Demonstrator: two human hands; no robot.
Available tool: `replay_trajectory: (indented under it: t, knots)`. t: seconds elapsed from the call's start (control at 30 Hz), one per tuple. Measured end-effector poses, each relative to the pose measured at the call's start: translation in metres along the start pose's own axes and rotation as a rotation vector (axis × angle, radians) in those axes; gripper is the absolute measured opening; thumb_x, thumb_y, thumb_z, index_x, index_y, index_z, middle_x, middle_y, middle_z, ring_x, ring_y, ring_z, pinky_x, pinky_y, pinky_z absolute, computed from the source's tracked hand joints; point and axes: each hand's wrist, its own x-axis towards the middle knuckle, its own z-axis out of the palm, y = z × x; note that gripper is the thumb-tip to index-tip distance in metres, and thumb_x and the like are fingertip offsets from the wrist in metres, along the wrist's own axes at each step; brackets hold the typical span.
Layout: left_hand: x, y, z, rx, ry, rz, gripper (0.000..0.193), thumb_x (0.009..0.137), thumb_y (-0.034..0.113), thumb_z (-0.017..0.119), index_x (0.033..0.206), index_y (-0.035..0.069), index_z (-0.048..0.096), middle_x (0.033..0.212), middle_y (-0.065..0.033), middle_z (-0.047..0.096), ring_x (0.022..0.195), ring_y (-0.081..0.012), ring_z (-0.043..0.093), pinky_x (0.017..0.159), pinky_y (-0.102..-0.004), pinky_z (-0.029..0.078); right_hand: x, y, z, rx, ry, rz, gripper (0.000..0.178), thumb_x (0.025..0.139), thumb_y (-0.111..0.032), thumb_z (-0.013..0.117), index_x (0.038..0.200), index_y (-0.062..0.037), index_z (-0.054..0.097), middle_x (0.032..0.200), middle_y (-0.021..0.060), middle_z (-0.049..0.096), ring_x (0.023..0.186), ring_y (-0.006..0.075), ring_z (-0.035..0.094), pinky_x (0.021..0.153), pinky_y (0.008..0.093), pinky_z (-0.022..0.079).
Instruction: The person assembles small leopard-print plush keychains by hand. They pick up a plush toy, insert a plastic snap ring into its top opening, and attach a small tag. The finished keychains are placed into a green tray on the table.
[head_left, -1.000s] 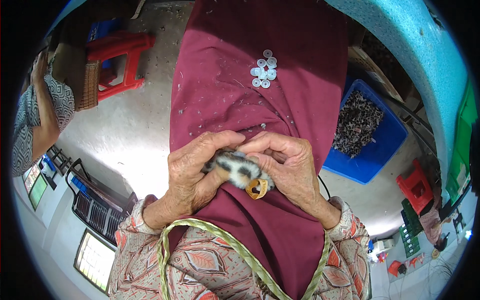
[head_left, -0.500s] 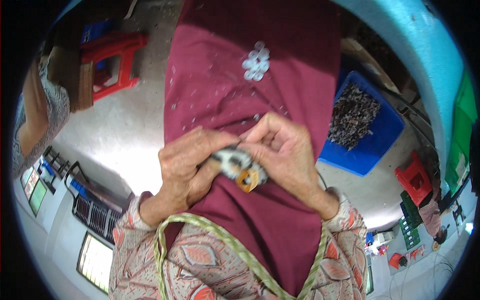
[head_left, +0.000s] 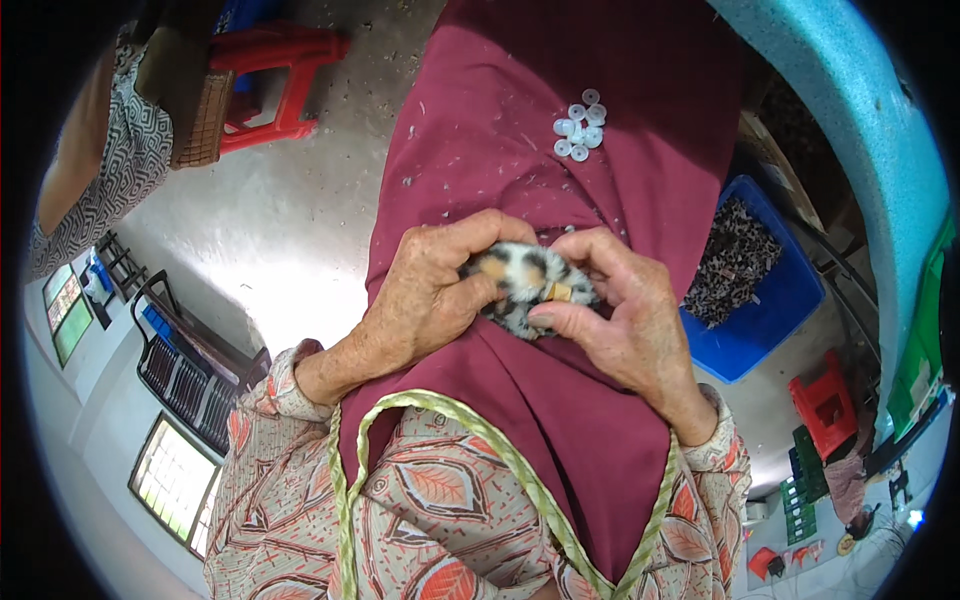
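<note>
— While the lap is looked down on, what is held there?

— A small furry piece, spotted black, white and orange, is held over the maroon cloth that is spread across the lap. It is gripped from both sides: the left hand is wrapped round its left end, and the right hand is closed on its right end.

— How are the fingers set?

— The fingers of the left hand are curled together and pressed on the fur. On the right hand the thumb and forefinger are pinched on a small tan part at the edge of the fur; what that part is cannot be told.

— What else is seen on the cloth?

— A cluster of small white round buttons is laid higher up, well apart from the hands.

— And around?

— A blue bin filled with spotted fabric is seen to the right, and a red stool at upper left, beside another person's patterned sleeve.
</note>
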Motion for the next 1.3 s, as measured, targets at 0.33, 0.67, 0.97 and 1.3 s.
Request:
replay_trajectory:
  t: [0.33,0.67,0.97,1.3]
  knots:
    - [-0.002,-0.004,0.004,0.099,0.044,0.245,0.025,0.081,0.016,0.068,0.099,-0.001,0.065,0.082,-0.0127,0.067,0.071,-0.0212,0.066,0.063,-0.0308,0.052,-0.002,0.005,0.010,0.013,0.137,-0.049,0.037,0.065,-0.017,0.084,0.084,-0.0026,0.056,0.068,0.0084,0.060,0.058,0.0153,0.059,0.054,0.0297,0.046]
    - [0.003,0.002,0.008,0.195,-0.041,0.332,0.028,0.073,0.007,0.068,0.099,-0.001,0.064,0.082,-0.0133,0.066,0.073,-0.0276,0.066,0.066,-0.0350,0.052,-0.011,0.021,0.007,0.255,0.096,0.048,0.032,0.069,-0.012,0.083,0.084,-0.0013,0.057,0.071,0.0015,0.060,0.062,0.0048,0.053,0.053,0.0240,0.044]
    - [0.020,-0.002,-0.006,-0.586,-0.205,-0.336,0.034,0.077,0.013,0.074,0.108,0.002,0.064,0.096,-0.0018,0.066,0.088,-0.0101,0.060,0.081,-0.0240,0.049,0.007,0.025,-0.027,0.608,-0.016,0.025,0.014,0.083,0.002,0.065,0.096,0.0035,0.059,0.089,0.0044,0.063,0.082,0.0087,0.061,0.075,0.0238,0.052]
    - [0.026,0.003,-0.004,-0.882,-0.434,-0.493,0.052,0.070,0.018,0.077,0.115,-0.004,0.059,0.103,-0.0103,0.066,0.090,-0.0187,0.065,0.082,-0.0304,0.052,0.026,0.028,-0.021,0.383,0.104,-0.253,0.009,0.081,0.009,0.059,0.086,0.0019,0.061,0.085,0.0036,0.063,0.079,0.0085,0.060,0.072,0.0227,0.050]
